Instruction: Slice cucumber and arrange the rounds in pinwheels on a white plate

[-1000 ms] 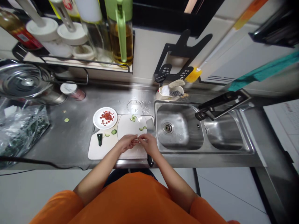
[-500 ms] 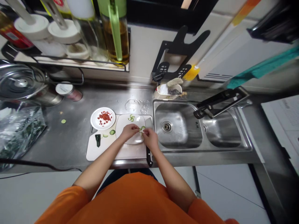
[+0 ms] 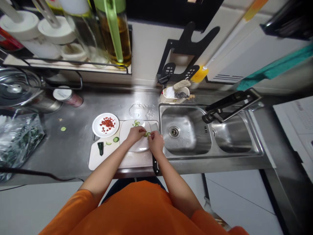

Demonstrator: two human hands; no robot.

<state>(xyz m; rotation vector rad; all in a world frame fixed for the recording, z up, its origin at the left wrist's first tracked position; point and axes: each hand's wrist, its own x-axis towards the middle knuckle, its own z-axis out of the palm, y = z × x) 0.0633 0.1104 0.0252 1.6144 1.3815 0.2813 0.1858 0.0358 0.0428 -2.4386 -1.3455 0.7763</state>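
My left hand (image 3: 135, 135) and my right hand (image 3: 156, 142) meet over the right side of a white square plate (image 3: 126, 129). Their fingers are pinched on small green-edged cucumber slices (image 3: 147, 134) lying between the fingertips. More curved cucumber slices (image 3: 136, 123) are fanned out at the plate's far edge. Under the plate lies a white cutting board (image 3: 97, 160). A knife (image 3: 155, 165) rests along its right side, partly hidden by my right hand. On the board's left are a dark green cucumber end (image 3: 100, 148) and a cut cucumber piece (image 3: 115, 139).
A round white plate (image 3: 96, 133) with small red pieces overlaps the board's far left corner. To the right is a double steel sink (image 3: 186, 130) with a black faucet (image 3: 220, 106). A plastic bag of greens (image 3: 22, 143) and a pot (image 3: 46, 101) stand left.
My right hand has shifted slightly, its fingers now pointing further up beside the slices. My left hand stays pinched nearly in place. The whole view has moved a little.
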